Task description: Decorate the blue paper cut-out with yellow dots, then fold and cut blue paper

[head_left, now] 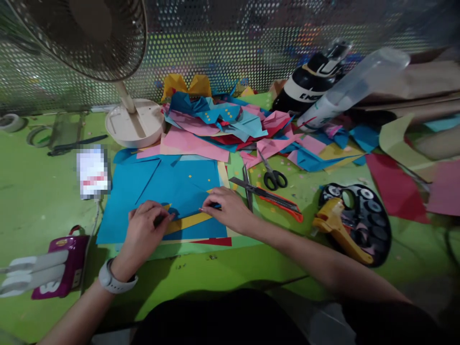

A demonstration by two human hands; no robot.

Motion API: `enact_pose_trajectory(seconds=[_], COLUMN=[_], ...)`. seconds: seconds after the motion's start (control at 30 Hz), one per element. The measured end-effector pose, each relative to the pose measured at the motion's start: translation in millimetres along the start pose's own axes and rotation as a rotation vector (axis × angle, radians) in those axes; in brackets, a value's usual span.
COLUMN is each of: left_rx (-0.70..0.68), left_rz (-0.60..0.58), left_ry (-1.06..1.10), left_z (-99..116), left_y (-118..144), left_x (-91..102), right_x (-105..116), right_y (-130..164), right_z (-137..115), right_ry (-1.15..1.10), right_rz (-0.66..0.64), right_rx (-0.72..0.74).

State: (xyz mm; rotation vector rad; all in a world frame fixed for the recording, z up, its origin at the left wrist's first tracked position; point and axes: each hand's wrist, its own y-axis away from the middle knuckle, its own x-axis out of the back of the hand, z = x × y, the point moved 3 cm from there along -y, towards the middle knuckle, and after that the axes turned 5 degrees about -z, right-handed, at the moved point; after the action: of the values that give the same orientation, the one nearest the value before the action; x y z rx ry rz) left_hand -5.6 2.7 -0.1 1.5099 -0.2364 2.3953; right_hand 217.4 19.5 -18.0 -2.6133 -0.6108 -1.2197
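Note:
On a blue paper sheet point(125, 187) lies a narrow yellow paper strip point(189, 223), slanting between my two hands. My left hand point(147, 225), with a white watch on its wrist, is closed, thumb and fingers pinched at the strip's left end. At the other end my right hand point(230, 208) has its fingertips pinched together by the strip. Small bits of yellow also show beside each hand; whether they belong to the same piece I cannot tell. Right of my right hand lie an orange utility knife point(282, 203) and black-handled scissors point(275, 179).
Crumpled coloured paper point(223, 120) is heaped at the back. A fan point(134, 122) and a phone point(92, 171) stand and lie on the left, near a purple power adapter point(70, 263). On the right are a yellow glue gun point(341, 230) on a black tray and a black bottle point(305, 86).

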Motion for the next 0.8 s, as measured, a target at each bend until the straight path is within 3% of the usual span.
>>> enact_pose_trajectory(seconds=[0.13,0.23,0.33,0.4,0.57,0.8], left_rx=[-0.023,-0.06,-0.318,-0.41,-0.322,-0.344], left_rz=[0.096,0.26,0.162,0.041,0.003,-0.015], left_ry=[-0.158,-0.298,-0.348,-0.347,-0.318,-0.279], left_z=[3,26,57,69,62,59], left_y=[11,19,23,23,21,23], left_x=[9.9,10.6,-11.1,-30.6,-54.2,-52.9], right_x=[0,-1,-1,-2,-1,3], right_y=[-1,-1,-1,-1,-2,-5], right_z=[0,1,1,0,-1,-1], right_ry=[-0.015,-0.017,0.012,0.033,0.027,0.02], right_rz=[-0.007,-0.007,0.008,0.012,0.005,-0.056], right_rx=[-0.012,-0.001,0.016,0.016,-0.012,-0.031])
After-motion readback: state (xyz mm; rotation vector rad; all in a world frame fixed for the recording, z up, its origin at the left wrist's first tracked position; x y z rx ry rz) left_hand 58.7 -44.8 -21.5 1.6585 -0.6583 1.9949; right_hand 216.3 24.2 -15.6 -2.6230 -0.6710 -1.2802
